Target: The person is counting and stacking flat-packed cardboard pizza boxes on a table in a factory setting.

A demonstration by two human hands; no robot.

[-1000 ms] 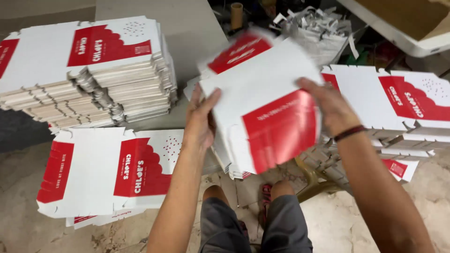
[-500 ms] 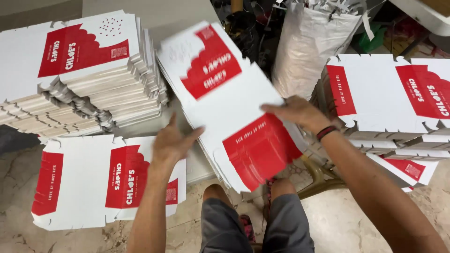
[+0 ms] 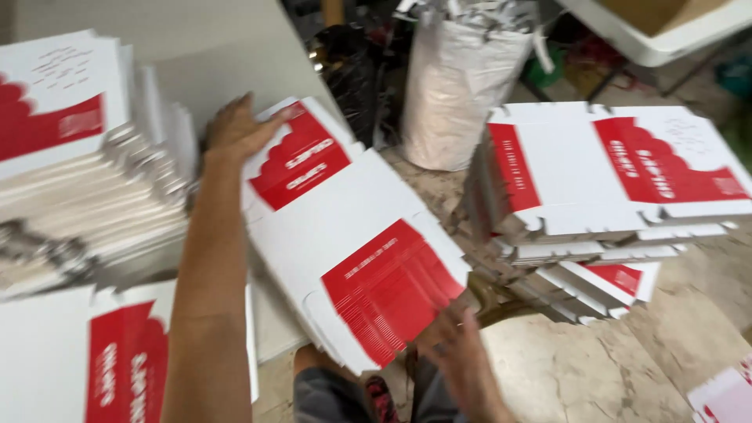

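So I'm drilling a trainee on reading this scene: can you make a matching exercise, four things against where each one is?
Things:
1. left hand
2. right hand
3. white bag
4. stack of flat boxes

Places:
A. upright on the floor, top middle
B. at the near lower edge of the held flat boxes
C. piled on the floor at the right
D. on the far upper corner of the held flat boxes

Pairs: 1-D, 2-B, 3-A, 4-C

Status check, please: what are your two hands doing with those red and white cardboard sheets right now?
Left hand on far edge of flat box sheets. Right hand at near edge, grip blurred. Stacks of sheets left and right.
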